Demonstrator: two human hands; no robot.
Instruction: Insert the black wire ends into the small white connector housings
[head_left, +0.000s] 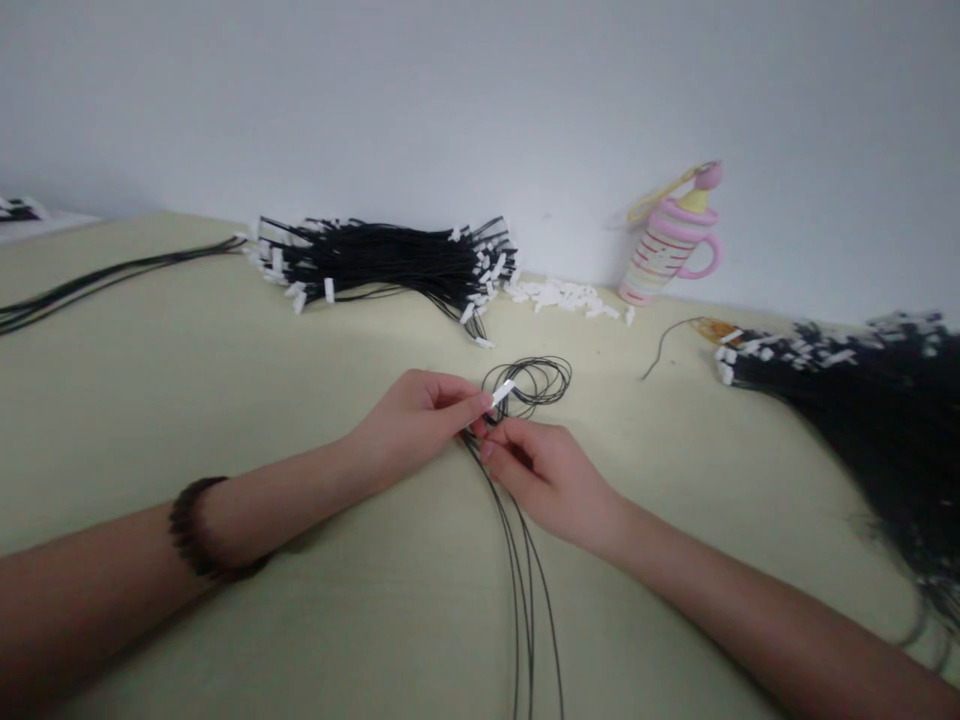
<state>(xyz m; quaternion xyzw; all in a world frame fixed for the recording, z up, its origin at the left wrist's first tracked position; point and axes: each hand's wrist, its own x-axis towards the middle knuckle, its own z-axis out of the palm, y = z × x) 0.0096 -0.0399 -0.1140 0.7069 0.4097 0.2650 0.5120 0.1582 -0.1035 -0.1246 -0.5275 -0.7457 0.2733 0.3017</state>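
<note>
Between the fingertips of my left hand [431,415] a small white plastic connector [503,393] is pinched, its far end sticking out. My right hand [551,480] is closed right beside it, thumb and forefinger pressed together on thin black wire [517,560]; which strand it grips is hidden. Several strands hang from my fingers down toward the front edge of the view. Just beyond the connector lies a loose coil of the same wire [551,380] on the table.
Along the wall lies a thick bundle of black wires [397,255] with white connectors at both ends. A pile of loose white connectors [562,296] and a pink-and-cream cup-shaped ornament [670,245] stand right of it. A larger wire bundle [885,420] covers the right side of the table [300,620].
</note>
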